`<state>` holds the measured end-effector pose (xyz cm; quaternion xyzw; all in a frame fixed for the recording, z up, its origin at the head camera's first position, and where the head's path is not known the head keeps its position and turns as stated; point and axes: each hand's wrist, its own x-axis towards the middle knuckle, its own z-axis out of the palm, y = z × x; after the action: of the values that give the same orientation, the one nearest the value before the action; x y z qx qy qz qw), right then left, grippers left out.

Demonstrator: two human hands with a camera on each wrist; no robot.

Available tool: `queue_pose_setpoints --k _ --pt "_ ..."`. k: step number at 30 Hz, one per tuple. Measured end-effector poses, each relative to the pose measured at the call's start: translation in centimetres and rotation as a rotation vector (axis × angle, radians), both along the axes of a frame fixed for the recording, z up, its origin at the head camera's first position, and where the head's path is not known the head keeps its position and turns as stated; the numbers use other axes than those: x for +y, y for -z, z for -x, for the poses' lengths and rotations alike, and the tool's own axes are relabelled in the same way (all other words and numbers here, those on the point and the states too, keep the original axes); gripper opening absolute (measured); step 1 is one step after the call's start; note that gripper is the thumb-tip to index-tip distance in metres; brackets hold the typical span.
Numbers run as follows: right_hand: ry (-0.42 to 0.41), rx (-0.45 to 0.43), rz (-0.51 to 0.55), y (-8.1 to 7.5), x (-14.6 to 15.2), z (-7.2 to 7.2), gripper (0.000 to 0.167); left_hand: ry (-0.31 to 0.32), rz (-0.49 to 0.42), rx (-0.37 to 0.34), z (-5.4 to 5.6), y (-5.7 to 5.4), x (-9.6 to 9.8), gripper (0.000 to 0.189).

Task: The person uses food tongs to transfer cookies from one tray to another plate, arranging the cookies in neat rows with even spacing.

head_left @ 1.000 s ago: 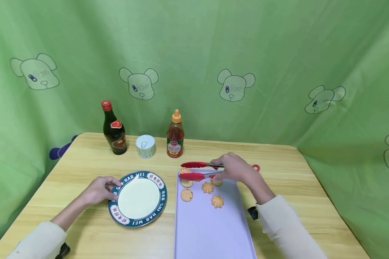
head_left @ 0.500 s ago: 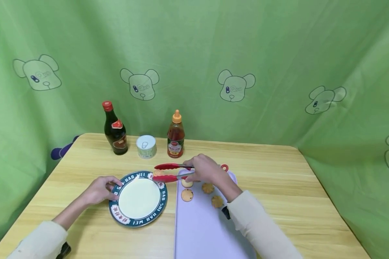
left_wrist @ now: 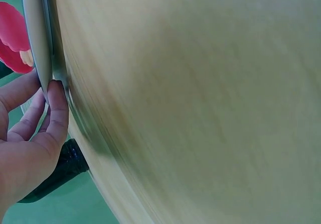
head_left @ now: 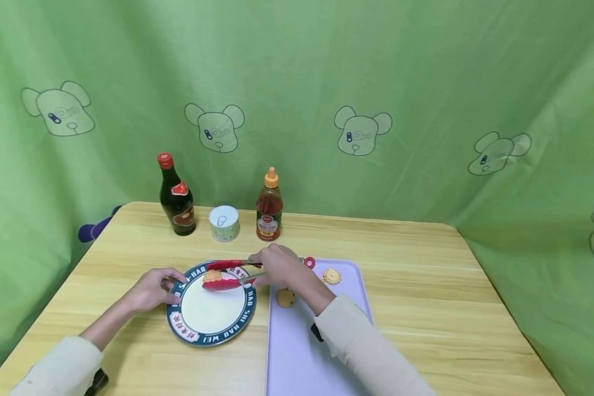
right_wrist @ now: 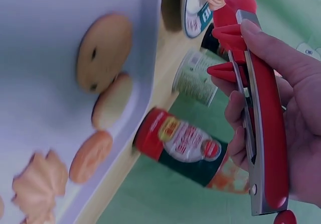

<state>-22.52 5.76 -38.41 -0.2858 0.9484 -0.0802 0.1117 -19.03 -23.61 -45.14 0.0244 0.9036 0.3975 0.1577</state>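
Note:
My left hand (head_left: 150,290) pinches the left rim of a round plate (head_left: 249,300) with a dark green lettered border; in the left wrist view, the rim sits between thumb and fingers. My right hand (head_left: 282,269) grips red-tipped metal tongs (head_left: 223,284), which reach over the plate's upper part. Between the tong tips is a swirled, golden cookie (head_left: 212,276). On the lilac tray (head_left: 297,346) to the right lie a flower-shaped cookie (head_left: 332,276) and a round, dark-flecked cookie (head_left: 285,298). More cookies, hidden by my right arm in the head view, appear in the right wrist view.
Behind the plate stand a dark bottle with a red cap (head_left: 177,203), a pull-tab can (head_left: 224,224) and a sauce bottle with an orange tip (head_left: 269,212). A green curtain (head_left: 297,82) hangs behind the wooden table (head_left: 425,308).
My right hand has moved left with the tongs, carrying the swirled cookie from the tray's far left corner to over the plate. My left hand stays at the plate's rim.

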Motion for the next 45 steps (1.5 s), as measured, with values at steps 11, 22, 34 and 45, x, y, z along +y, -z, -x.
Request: queue_pose_setpoints --k 11,22,34,45 --pt "0.0 0.032 -0.018 0.4 -1.4 -0.5 0.053 -0.001 0.003 -0.003 0.2 0.0 0.0 0.04" --pt "0.053 -0.033 -0.007 0.6 -1.3 -0.8 0.061 -0.008 -0.003 -0.01 0.1 0.1 -0.1 0.04" --pt "0.051 -0.049 0.089 -0.5 2.9 -1.5 0.072 0.001 -0.003 0.006 0.1 0.0 0.0 0.04" --pt "0.119 -0.034 0.133 -1.1 8.1 -2.3 0.08 -0.002 0.02 0.009 0.2 0.2 0.0 0.039"
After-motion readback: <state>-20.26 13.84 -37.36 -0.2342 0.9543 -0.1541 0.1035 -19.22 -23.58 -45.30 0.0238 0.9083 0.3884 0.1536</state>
